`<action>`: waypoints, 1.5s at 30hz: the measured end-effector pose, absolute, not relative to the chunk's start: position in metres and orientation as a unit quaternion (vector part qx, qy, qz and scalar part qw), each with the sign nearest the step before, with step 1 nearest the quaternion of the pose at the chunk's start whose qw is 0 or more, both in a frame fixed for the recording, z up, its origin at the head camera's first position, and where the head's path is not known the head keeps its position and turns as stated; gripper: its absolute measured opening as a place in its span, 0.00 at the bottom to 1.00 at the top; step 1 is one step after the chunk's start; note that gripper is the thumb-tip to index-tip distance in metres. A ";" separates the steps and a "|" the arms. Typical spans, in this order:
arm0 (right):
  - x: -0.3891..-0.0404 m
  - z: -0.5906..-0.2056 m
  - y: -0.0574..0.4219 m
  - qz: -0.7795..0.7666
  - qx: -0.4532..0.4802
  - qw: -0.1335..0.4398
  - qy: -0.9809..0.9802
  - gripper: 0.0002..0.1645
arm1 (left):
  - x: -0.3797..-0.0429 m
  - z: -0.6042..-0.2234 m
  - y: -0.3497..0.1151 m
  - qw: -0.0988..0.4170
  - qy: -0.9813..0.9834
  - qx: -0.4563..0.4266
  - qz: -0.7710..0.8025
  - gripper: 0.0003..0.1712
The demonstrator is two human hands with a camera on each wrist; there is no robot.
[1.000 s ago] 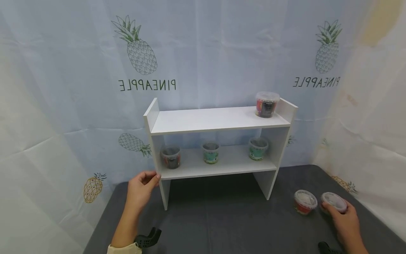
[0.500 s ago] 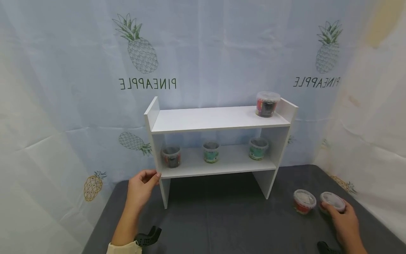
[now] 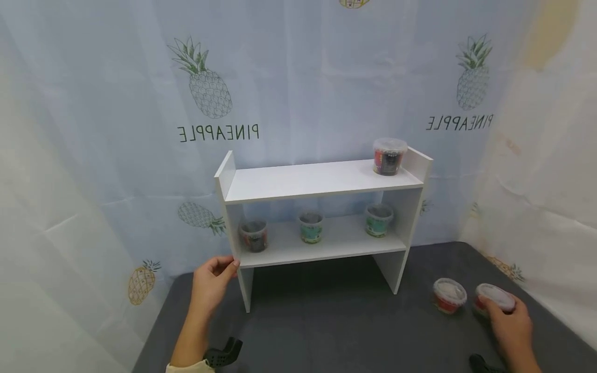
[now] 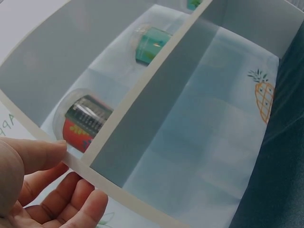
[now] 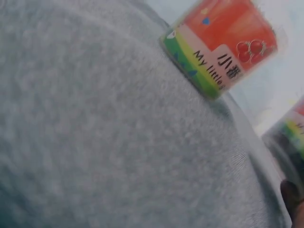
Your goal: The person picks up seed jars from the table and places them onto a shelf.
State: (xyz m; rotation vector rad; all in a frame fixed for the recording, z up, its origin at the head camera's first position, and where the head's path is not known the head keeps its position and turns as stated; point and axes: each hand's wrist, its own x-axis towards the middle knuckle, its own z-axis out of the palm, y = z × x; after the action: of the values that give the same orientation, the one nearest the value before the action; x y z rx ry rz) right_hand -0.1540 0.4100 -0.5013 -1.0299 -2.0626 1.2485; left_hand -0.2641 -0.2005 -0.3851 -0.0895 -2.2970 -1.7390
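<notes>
My left hand point(image 3: 212, 285) pinches the front edge of the left side panel of a white two-tier shelf point(image 3: 308, 180), thumb on one face and fingers curled behind. Far to the right, my right hand point(image 3: 513, 329) holds a clear lidded plastic tub point(image 3: 495, 296) with a red label, at the dark table. Just left of it stands a similar red-labelled tub point(image 3: 449, 296); in the right wrist view that standing tub point(image 5: 221, 45) shows cherry-tomato pictures, while the held tub point(image 5: 294, 135) and thumb are cut off at the edge.
A red-and-black tub point(image 3: 388, 159) sits at the right end of the top tier. On the lower tier are another dark-labelled tub point(image 3: 254, 238) at left and two green-labelled tubs, one mid-shelf point(image 3: 311, 230), one right point(image 3: 379, 221). Pineapple-print curtain point(image 3: 289, 77) hangs behind the table point(image 3: 336, 331).
The head view has shifted slightly. The tub in my right hand has moved a little to the right and tipped, showing more of its red side. My left hand keeps its place on the shelf.
</notes>
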 end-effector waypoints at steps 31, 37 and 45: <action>-0.183 -0.245 0.243 0.447 0.110 0.411 -0.787 0.42 | -0.266 -0.384 -0.196 0.150 -0.771 -0.048 -0.617 0.14; -0.211 -0.207 0.188 0.458 0.208 0.337 -0.796 0.42 | -0.265 -0.386 -0.196 0.147 -0.766 -0.051 -0.624 0.16; -0.259 -0.179 0.142 0.389 0.186 0.223 -0.874 0.43 | -0.266 -0.389 -0.198 0.150 -0.767 -0.047 -0.622 0.13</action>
State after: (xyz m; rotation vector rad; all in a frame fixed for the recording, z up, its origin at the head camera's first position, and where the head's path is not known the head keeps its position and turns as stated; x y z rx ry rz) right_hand -0.2594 0.1424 -0.1788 0.5128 -2.4146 1.0752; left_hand -0.2656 -0.1981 -0.3894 -0.1349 -2.2035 -1.7873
